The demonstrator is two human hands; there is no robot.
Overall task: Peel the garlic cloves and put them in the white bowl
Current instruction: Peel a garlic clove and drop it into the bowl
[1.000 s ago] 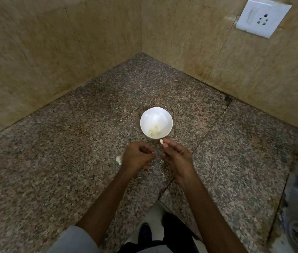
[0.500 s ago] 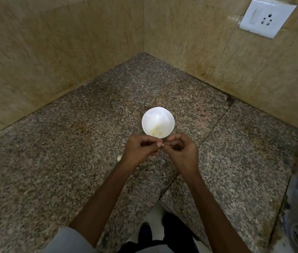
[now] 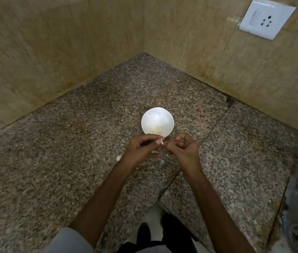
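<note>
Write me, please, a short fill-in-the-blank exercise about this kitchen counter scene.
1. The bowl on the counter is ____ in colour.
2. Peeled garlic pieces lie ____ the bowl.
3. The left hand and right hand pinch a small piece hidden between them; a loose clove lies on the counter beside the ____ hand.
4. The socket is on the wall to the person's ____.
Missing words: white; inside; left; right.

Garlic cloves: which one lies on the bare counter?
The whitish clove just left of the left hand; the yellowish ones lie inside the white bowl.
</note>
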